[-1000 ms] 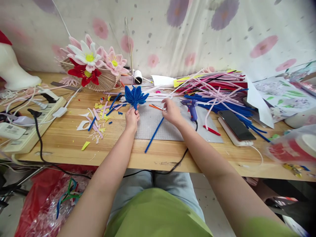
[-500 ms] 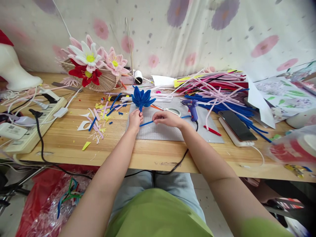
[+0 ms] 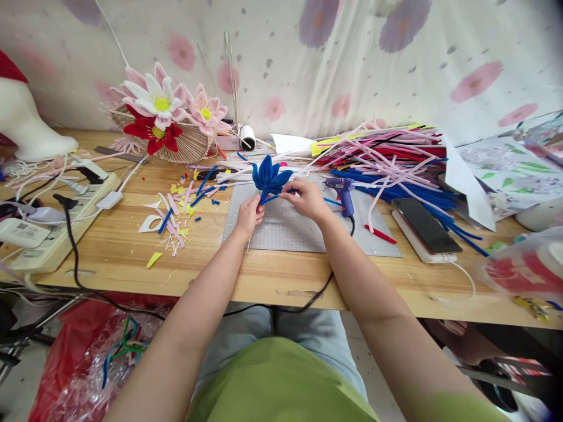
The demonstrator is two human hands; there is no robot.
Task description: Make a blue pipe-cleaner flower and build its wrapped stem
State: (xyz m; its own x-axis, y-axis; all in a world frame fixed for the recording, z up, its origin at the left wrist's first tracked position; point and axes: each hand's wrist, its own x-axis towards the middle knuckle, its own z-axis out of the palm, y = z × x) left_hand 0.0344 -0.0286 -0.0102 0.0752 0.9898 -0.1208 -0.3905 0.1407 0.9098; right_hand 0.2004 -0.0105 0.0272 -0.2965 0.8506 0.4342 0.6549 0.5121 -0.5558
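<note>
A blue pipe-cleaner flower (image 3: 269, 176) stands tilted slightly to the right above the grey cutting mat (image 3: 281, 231). My left hand (image 3: 250, 215) is closed around its base, and a thin pale stem shows below the fist. Between the thumb and fingers of my right hand (image 3: 303, 196) is a blue pipe cleaner (image 3: 271, 198). That strip runs from the flower's base to the right hand, and a blue length shows again beyond it. Just right of that hand lies a purple glue gun (image 3: 343, 194).
Pipe cleaners (image 3: 387, 149) are heaped at the back right, near a phone (image 3: 426, 225) and a red pen (image 3: 380, 234). Coloured scraps (image 3: 176, 214) litter the left side. A power strip (image 3: 65, 225) and finished flowers (image 3: 160, 111) stand farther left. The glue gun's cord (image 3: 328, 284) crosses the front edge.
The right hand has moved up with the blue pipe cleaner, bringing it against the flower's base. The flower has shifted right and turned in the left hand. The scissors are now hidden.
</note>
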